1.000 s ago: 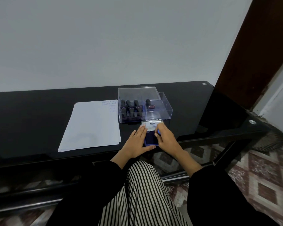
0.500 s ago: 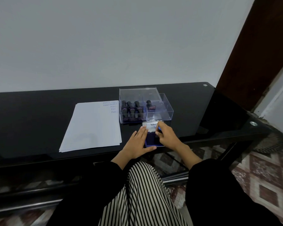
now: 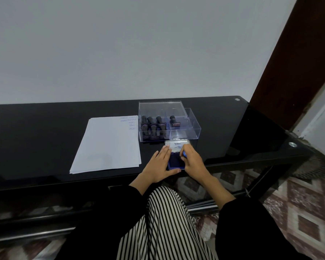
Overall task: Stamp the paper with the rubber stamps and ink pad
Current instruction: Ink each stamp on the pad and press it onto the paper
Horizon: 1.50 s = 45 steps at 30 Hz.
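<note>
An open blue ink pad [image 3: 174, 160] lies near the front edge of the black table [image 3: 36, 137], its white-labelled lid [image 3: 176, 144] tilted up at the back. My left hand [image 3: 158, 166] rests flat against the pad's left side, with the thumb along its front edge. My right hand [image 3: 193, 162] grips a small blue-topped stamp [image 3: 184, 154] held down over the pad's right part; the fingers hide its base. To the left lies a stack of white paper [image 3: 107, 145], with blue stamped words at its far right corner.
A clear plastic box [image 3: 193, 126] stands just behind the pad. Several dark-handled stamps [image 3: 152, 126] fill its left half and one stamp [image 3: 174, 121] stands alone in the right half. The table's right end is glass, with patterned floor tiles [image 3: 298, 212] below.
Both hands have stayed at the ink pad. The right hand has barely shifted over the pad with the stamp in it, and the view has moved slightly.
</note>
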Each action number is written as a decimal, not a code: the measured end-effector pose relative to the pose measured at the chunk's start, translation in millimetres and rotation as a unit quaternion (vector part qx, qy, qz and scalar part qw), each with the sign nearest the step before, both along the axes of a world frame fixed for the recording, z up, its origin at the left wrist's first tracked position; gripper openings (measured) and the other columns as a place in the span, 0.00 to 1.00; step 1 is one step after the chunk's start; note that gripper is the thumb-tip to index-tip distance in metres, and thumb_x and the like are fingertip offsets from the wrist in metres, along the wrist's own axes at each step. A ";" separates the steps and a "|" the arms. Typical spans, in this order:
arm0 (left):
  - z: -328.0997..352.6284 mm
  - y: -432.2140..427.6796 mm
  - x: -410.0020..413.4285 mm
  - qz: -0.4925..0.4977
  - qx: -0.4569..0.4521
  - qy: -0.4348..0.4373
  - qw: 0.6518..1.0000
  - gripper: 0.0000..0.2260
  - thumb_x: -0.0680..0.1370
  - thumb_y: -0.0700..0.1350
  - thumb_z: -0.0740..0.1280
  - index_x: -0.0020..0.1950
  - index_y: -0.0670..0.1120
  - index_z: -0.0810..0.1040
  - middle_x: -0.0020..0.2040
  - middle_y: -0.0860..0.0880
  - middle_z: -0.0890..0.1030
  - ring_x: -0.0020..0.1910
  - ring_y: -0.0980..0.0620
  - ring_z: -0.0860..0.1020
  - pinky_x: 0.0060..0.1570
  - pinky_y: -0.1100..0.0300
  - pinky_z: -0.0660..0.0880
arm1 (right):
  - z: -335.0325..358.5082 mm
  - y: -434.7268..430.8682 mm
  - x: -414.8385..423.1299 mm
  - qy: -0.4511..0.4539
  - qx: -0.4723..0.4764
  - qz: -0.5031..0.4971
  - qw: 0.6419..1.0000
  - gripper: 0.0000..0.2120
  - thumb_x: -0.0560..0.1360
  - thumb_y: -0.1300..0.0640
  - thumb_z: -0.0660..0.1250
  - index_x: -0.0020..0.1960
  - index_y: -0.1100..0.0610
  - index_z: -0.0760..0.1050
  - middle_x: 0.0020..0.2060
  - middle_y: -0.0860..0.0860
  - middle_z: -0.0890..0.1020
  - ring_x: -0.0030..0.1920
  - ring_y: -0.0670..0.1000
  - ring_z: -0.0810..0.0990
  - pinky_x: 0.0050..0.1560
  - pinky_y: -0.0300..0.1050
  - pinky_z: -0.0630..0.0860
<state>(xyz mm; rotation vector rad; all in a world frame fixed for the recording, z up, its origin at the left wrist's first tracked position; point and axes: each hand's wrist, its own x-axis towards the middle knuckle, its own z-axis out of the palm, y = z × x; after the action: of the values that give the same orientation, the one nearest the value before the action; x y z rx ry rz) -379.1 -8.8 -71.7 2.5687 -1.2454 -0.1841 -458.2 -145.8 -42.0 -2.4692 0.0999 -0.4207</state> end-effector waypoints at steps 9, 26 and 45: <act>10.8 1.6 2.6 -0.011 0.038 0.023 0.999 0.41 0.77 0.63 0.58 0.77 0.40 0.41 0.78 0.43 0.41 0.77 0.50 0.42 0.75 0.54 0.42 | 16.0 -12.4 18.8 0.114 0.028 -0.009 0.993 0.11 0.72 0.73 0.59 0.43 0.58 0.65 0.45 0.55 0.72 0.43 0.53 0.72 0.40 0.43 0.68; 108.5 87.9 110.5 0.168 -0.189 -0.056 0.966 0.17 0.80 0.38 0.56 0.70 0.42 0.66 0.70 0.47 0.69 0.67 0.49 0.69 0.64 0.59 0.66 | 110.0 43.1 129.1 0.028 0.087 0.070 0.993 0.05 0.76 0.66 0.62 0.44 0.58 0.69 0.42 0.51 0.74 0.42 0.49 0.71 0.34 0.26 0.67; 15.1 109.8 242.3 0.243 -0.007 -0.028 0.970 0.22 0.83 0.46 0.48 0.77 0.45 0.51 0.78 0.48 0.49 0.77 0.49 0.45 0.74 0.49 0.47 | 37.8 97.7 310.9 0.116 0.037 0.134 0.983 0.06 0.75 0.69 0.63 0.45 0.59 0.68 0.35 0.46 0.71 0.34 0.43 0.70 0.34 0.32 0.69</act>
<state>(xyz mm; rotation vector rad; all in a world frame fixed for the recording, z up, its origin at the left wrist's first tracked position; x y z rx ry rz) -136.8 101.0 -56.5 2.7875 -0.5948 0.0011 -147.4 -48.1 -4.2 -2.4041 -0.1196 -0.0127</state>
